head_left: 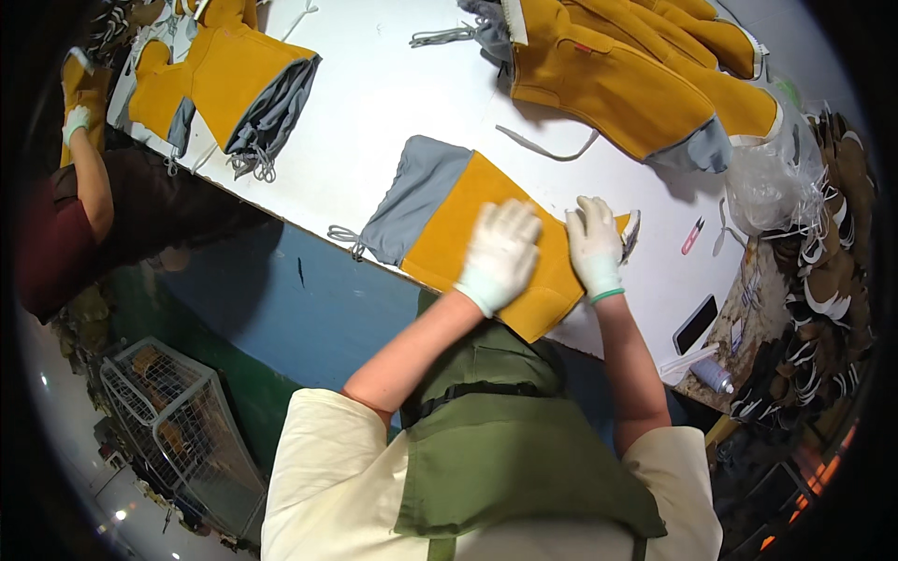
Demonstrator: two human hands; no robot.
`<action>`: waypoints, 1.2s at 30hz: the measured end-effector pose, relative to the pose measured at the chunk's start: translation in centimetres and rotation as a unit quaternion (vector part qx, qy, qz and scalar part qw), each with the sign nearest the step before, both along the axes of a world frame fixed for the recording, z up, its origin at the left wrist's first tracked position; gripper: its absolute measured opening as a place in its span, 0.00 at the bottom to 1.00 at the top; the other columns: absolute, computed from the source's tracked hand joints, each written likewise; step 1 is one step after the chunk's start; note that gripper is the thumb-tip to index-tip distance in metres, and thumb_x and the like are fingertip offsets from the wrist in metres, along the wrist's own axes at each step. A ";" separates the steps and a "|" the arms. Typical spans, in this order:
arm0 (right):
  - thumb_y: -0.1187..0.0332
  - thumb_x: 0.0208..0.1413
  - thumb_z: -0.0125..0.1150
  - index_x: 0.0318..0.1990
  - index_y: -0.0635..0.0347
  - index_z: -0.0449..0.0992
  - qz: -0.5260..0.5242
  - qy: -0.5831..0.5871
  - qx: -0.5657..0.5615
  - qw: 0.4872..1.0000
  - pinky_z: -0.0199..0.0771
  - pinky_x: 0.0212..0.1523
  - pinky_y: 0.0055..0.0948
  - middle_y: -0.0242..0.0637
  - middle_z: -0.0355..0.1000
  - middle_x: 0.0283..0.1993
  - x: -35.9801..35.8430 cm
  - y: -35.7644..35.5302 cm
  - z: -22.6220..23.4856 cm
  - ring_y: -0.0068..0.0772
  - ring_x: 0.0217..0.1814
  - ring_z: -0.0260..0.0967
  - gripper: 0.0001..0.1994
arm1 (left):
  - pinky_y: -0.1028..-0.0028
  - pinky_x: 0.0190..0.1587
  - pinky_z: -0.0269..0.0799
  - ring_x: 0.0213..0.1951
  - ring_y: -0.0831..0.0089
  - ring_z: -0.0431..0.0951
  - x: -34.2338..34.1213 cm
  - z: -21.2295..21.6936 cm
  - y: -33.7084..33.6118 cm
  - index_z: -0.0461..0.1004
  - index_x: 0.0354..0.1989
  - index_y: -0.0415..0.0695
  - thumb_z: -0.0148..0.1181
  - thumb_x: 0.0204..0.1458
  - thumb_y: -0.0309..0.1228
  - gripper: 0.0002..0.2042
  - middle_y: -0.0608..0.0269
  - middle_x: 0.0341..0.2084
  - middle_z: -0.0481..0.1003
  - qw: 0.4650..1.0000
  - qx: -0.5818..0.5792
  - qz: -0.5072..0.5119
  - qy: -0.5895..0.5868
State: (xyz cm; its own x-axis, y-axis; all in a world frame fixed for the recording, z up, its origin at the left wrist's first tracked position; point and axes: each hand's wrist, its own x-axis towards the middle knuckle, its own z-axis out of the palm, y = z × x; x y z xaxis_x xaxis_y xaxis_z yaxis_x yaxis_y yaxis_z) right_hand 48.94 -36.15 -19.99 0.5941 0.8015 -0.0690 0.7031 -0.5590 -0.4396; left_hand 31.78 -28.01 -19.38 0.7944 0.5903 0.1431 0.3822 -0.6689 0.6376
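Grip: left hand (501, 252), white-gloved, laid palm-down and unclenched on a yellow-orange piece (552, 276); right hand (594, 245), likewise gloved, green-edged at the wrist, fingers bent over the piece's narrower end, whether pinching or merely resting cannot be told.

Item, principal: the said yellow-orange piece, lying flat at the near edge of a white table (374, 93), one corner jutting past that edge; grey cloth section (417, 199) at its left end; looped grey cord (347, 239) beside the cloth's lower corner.

Items, table, upper right: heap of like yellow pieces (608, 93), overlapping, grey cloth at the ends; loose grey strip (538, 149) just below; clear plastic bag (772, 182) beside the heap.

Items, right side: small pink tool (692, 237); dark phone (695, 323), nearer the wearer.

Items, left: further yellow pieces (248, 79) with gathered grey cloth; co-worker's gloved hand (77, 122) at another yellow item (86, 89); wire basket (187, 421), below table level.
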 end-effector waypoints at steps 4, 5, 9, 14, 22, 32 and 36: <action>0.58 0.57 0.56 0.57 0.57 0.70 0.109 -0.174 -0.051 0.977 0.49 0.67 0.54 0.49 0.63 0.62 -1.3 -1.8 -2.9 0.51 0.67 0.57 0.22 | 0.52 0.66 0.51 0.65 0.49 0.60 -5.2 -5.3 3.5 0.65 0.63 0.51 0.57 0.55 0.42 0.27 0.51 0.64 0.61 0.991 0.088 0.014 0.100; 0.59 0.56 0.56 0.57 0.57 0.70 0.110 -0.171 -0.037 0.978 0.47 0.67 0.55 0.49 0.63 0.62 -1.2 -2.5 -3.5 0.51 0.67 0.56 0.22 | 0.51 0.66 0.50 0.65 0.49 0.59 -5.4 -5.8 3.3 0.63 0.65 0.53 0.57 0.55 0.43 0.28 0.51 0.65 0.60 0.991 0.089 0.012 0.099; 0.56 0.57 0.56 0.59 0.57 0.70 0.117 -0.148 0.000 0.982 0.40 0.69 0.57 0.47 0.62 0.65 -0.9 -3.0 -4.9 0.51 0.69 0.54 0.24 | 0.51 0.66 0.51 0.65 0.48 0.60 -5.3 -5.8 4.0 0.63 0.65 0.52 0.55 0.57 0.41 0.26 0.50 0.65 0.60 0.993 0.086 -0.001 0.078; 0.56 0.57 0.56 0.58 0.56 0.70 0.121 -0.135 0.002 0.983 0.41 0.69 0.55 0.44 0.63 0.64 -0.5 -2.8 -5.1 0.49 0.69 0.54 0.24 | 0.51 0.66 0.51 0.64 0.47 0.60 -5.9 -5.0 3.9 0.66 0.62 0.47 0.53 0.59 0.37 0.23 0.48 0.63 0.62 0.997 0.062 0.002 0.052; 0.67 0.60 0.52 0.57 0.60 0.71 0.041 0.038 0.158 0.986 0.50 0.69 0.50 0.48 0.66 0.62 1.0 -3.3 -5.2 0.49 0.66 0.60 0.18 | 0.50 0.68 0.48 0.65 0.47 0.59 -5.1 -1.6 1.6 0.66 0.60 0.41 0.58 0.55 0.40 0.26 0.47 0.63 0.62 0.996 0.061 -0.026 0.056; 0.65 0.55 0.61 0.50 0.59 0.75 0.071 -0.014 0.124 0.990 0.62 0.64 0.44 0.48 0.68 0.59 1.5 -1.1 -3.9 0.51 0.62 0.64 0.16 | 0.46 0.66 0.46 0.64 0.45 0.59 -0.3 -4.8 -2.2 0.65 0.63 0.46 0.56 0.52 0.50 0.32 0.46 0.64 0.60 0.984 0.083 -0.129 0.092; 0.66 0.50 0.67 0.49 0.59 0.76 0.021 -0.089 0.206 0.974 0.65 0.63 0.40 0.47 0.68 0.59 5.2 2.8 3.5 0.50 0.61 0.65 0.18 | 0.46 0.66 0.44 0.65 0.45 0.58 -0.3 -5.2 -2.2 0.64 0.64 0.47 0.54 0.53 0.51 0.32 0.46 0.65 0.59 0.982 0.085 -0.133 0.105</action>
State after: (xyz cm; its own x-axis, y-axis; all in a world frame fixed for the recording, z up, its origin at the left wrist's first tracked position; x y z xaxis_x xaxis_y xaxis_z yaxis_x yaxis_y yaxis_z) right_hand 54.09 -33.33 -16.45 0.5336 0.7633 0.3642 0.8068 -0.3303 -0.4898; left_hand 31.43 -30.21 -24.55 0.9398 0.3394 0.0390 0.2900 -0.8531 0.4337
